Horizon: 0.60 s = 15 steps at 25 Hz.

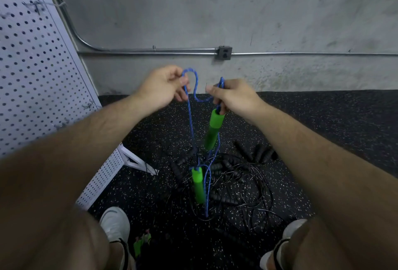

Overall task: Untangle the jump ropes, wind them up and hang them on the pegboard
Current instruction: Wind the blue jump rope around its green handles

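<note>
Holding the blue rope (190, 119) up toward the far wall, your left grip (162, 85) pinches a loop while your right grip (233, 96) clasps the cord just above one green handle (212, 130). The second handle (198, 183) dangles lower, cord wrapped at its top; pulling your hands apart could cinch that wrap, or snag the thin, glossy black ropes (232, 175) heaped on the speckled floor. Braided cord, cylindrical foam-like handles. The pegboard (32, 58) stands left.

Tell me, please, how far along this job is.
Nothing hangs on the visible white pegboard yet. In hand: the left hand pinches and the right hand grips the blue braided rope with green foam handles. Left: winding it, plus the tangled black ropes on the floor.
</note>
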Available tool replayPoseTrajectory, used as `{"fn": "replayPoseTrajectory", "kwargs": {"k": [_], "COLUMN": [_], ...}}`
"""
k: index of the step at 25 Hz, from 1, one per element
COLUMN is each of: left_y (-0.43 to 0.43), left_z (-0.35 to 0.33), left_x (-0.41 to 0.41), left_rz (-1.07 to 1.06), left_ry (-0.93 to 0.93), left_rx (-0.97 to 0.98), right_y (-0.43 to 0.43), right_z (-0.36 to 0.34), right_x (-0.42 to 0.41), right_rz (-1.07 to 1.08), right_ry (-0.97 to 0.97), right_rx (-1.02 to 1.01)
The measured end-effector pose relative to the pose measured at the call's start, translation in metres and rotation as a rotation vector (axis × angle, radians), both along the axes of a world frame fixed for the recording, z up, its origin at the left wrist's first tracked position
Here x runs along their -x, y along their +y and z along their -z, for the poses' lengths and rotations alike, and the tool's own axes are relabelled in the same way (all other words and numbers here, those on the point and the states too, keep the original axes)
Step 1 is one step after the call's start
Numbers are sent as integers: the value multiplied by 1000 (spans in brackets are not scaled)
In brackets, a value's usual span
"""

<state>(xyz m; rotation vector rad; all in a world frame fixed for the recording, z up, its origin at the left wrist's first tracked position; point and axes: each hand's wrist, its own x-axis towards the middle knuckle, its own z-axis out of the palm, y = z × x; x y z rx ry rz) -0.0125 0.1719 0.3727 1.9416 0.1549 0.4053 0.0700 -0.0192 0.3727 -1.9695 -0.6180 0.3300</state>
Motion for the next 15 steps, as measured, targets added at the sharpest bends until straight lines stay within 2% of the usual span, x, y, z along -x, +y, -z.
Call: {"fn": "replayPoseTrajectory", "kwargs": {"k": [3, 7, 12, 15], "left_y": [-3, -7, -11, -9], "left_z": [-31, -48, -54, -67], "left_x": [-5, -9, -3, 4], "left_rz": [-60, -61, -9, -10], "left_ry": [-187, -286, -327, -412], "left_rx": [125, 213, 236, 281], "right_y": [8, 16, 34, 39], "right_z": [13, 31, 41, 39], "right_x": [6, 16, 20, 25], "right_rz": [-47, -205, -96, -128], "right_ry": [84, 72, -44, -11], "right_rx": [-7, 165, 96, 93]}}
